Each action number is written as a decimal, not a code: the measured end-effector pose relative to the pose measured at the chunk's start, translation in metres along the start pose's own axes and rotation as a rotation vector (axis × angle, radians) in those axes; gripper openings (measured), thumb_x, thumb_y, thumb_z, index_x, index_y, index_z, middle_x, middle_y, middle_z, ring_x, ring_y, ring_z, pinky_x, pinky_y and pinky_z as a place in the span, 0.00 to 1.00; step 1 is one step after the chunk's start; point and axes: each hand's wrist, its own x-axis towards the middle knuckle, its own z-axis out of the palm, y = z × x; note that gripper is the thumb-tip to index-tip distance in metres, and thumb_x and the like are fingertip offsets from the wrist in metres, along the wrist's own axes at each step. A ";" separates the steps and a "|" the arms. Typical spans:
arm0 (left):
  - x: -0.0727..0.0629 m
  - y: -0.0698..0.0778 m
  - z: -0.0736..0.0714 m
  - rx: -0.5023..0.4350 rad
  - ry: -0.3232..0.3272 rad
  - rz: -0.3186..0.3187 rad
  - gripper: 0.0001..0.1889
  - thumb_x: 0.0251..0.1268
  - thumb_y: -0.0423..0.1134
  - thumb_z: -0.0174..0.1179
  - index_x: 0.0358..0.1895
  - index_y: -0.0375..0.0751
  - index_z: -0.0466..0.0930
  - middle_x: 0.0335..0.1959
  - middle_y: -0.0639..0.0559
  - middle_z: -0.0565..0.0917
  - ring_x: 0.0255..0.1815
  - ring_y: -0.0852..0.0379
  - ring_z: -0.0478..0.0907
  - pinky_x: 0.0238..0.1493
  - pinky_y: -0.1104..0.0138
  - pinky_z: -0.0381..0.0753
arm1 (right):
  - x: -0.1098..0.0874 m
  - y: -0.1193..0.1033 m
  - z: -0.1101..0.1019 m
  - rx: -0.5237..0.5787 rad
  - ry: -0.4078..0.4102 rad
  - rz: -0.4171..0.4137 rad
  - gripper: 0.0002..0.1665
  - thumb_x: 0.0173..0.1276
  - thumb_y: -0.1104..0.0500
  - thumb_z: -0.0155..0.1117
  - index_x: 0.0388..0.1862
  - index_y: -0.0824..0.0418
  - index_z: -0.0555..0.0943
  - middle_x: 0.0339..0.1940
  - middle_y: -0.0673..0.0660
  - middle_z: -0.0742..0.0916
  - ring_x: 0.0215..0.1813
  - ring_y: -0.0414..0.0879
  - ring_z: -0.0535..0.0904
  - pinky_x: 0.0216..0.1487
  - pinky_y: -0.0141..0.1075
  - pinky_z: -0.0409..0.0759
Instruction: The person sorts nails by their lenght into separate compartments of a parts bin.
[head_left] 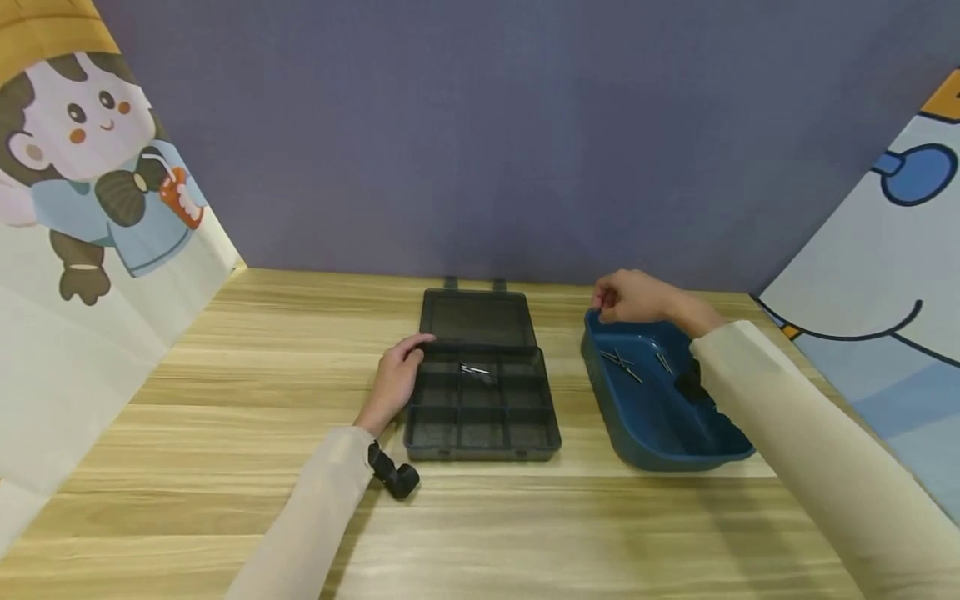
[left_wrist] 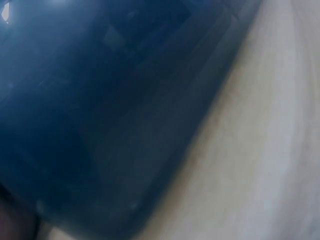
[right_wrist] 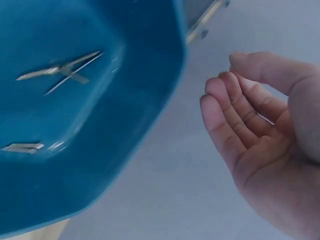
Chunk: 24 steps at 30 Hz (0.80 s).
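A dark translucent compartment box (head_left: 480, 454) lies with its lid (head_left: 478, 317) folded back, and several thin metal pins (head_left: 475, 369) rest in a far compartment. My left hand (head_left: 393, 379) is at the box's left side, its fingers resting on the rim near the hinge. The left wrist view shows the box wall (left_wrist: 150, 115) close up and blurred. My right hand (head_left: 633, 297) is over the far left corner of a blue basin (head_left: 618, 417). In the right wrist view, its fingers (right_wrist: 220, 120) are loosely bent with nothing visible between them. More thin metal pins (right_wrist: 60, 70) lie in the basin.
The box and basin stand side by side on a wood-grain table (head_left: 225, 467). A grey-blue panel (head_left: 480, 142) rises behind them, and cartoon-printed panels (head_left: 112, 167) stand at both sides. My right forearm (head_left: 810, 450) crosses over the basin's right side.
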 end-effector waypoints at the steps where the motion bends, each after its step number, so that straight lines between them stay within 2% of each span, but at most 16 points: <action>1: 0.000 0.000 0.000 0.001 0.000 0.001 0.18 0.68 0.28 0.44 0.56 0.31 0.77 0.63 0.36 0.74 0.68 0.42 0.67 0.71 0.53 0.62 | -0.003 0.004 0.000 0.004 0.000 0.004 0.07 0.61 0.66 0.60 0.39 0.67 0.78 0.33 0.58 0.83 0.35 0.47 0.76 0.37 0.40 0.75; 9: 0.000 0.001 0.000 0.008 -0.001 0.005 0.18 0.68 0.28 0.44 0.55 0.31 0.78 0.62 0.36 0.75 0.68 0.42 0.67 0.70 0.53 0.63 | -0.017 0.032 0.012 0.022 -0.039 0.052 0.07 0.63 0.67 0.58 0.39 0.68 0.76 0.33 0.58 0.81 0.32 0.46 0.74 0.35 0.38 0.74; 16: 0.000 0.002 -0.001 0.009 0.001 -0.001 0.18 0.68 0.29 0.43 0.56 0.32 0.77 0.62 0.36 0.75 0.68 0.42 0.67 0.70 0.53 0.63 | -0.019 0.045 0.024 0.030 -0.013 0.045 0.06 0.60 0.67 0.61 0.36 0.69 0.77 0.31 0.58 0.81 0.33 0.46 0.75 0.35 0.39 0.75; 24: -0.001 0.002 0.000 0.008 -0.004 -0.012 0.18 0.68 0.29 0.43 0.56 0.32 0.77 0.64 0.35 0.73 0.69 0.42 0.66 0.71 0.53 0.62 | -0.019 0.058 0.037 0.031 -0.060 0.084 0.08 0.60 0.67 0.59 0.38 0.70 0.77 0.33 0.61 0.82 0.34 0.48 0.76 0.36 0.41 0.77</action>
